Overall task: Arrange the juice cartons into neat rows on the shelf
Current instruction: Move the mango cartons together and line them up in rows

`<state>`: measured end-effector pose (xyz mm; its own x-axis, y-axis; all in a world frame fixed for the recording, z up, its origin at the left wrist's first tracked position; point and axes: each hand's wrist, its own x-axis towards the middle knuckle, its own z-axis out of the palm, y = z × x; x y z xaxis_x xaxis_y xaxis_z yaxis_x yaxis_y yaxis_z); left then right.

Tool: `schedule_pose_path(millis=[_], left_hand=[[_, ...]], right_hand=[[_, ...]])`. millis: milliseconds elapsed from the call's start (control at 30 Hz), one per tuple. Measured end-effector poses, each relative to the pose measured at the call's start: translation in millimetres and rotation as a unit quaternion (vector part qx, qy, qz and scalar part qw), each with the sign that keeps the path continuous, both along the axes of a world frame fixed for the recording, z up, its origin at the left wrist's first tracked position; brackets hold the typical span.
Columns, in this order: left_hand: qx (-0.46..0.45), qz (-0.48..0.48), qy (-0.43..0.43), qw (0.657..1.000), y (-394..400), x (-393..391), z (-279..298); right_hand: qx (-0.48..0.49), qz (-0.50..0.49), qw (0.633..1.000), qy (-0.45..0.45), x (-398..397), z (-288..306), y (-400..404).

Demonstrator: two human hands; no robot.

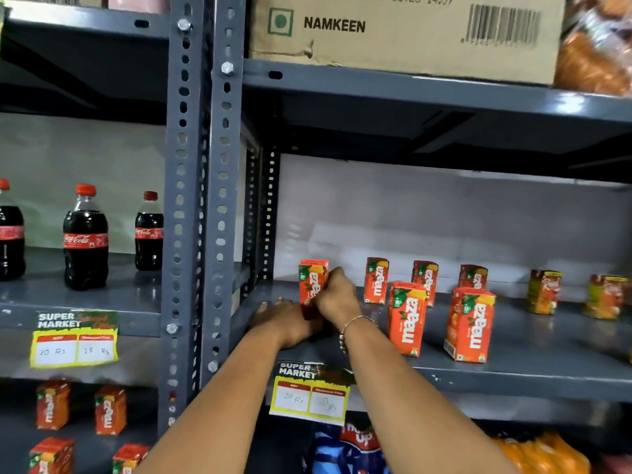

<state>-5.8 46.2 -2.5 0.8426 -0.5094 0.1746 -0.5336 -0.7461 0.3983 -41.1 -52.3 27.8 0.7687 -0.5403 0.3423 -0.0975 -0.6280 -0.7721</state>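
Both forearms reach onto grey shelf; right hand wraps fingers round upright red Maaza carton at shelf's left end; left hand lies flat, open, beside carton base

— Sleeves? 
— None: both forearms bare to the frame edge.
— Worn items?
— Right wrist: one thin beaded bracelet, gold and pale beads. Left hand, right hand: no rings visible.

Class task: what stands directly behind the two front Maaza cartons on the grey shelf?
Behind the two front cartons stand two more Maaza cartons, partly covered. Their lower parts are hidden, and so is anything behind them.
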Motion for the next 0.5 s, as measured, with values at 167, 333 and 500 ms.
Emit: schedule_pose_path(millis=[167,333,500], left_hand=[[-0.001,0.008,-0.027,1.0,-12.6,-11.6,-3.5],[0.009,-0.001,-0.031,0.999,-41.6,-33.4,-3.6],[0.025,0.028,-0.049,0.998,-74.0,-39.2,-8.6]], right_hand=[[-0.078,-0.015,0.989,-0.129,-45.2,64.3,-20.0],[-0.04,-0.023,0.981,-0.187,-119.7,128.7,-104.2],[0.03,-0.032,0.986,-0.162,-189.6,109.7,-192.2]])
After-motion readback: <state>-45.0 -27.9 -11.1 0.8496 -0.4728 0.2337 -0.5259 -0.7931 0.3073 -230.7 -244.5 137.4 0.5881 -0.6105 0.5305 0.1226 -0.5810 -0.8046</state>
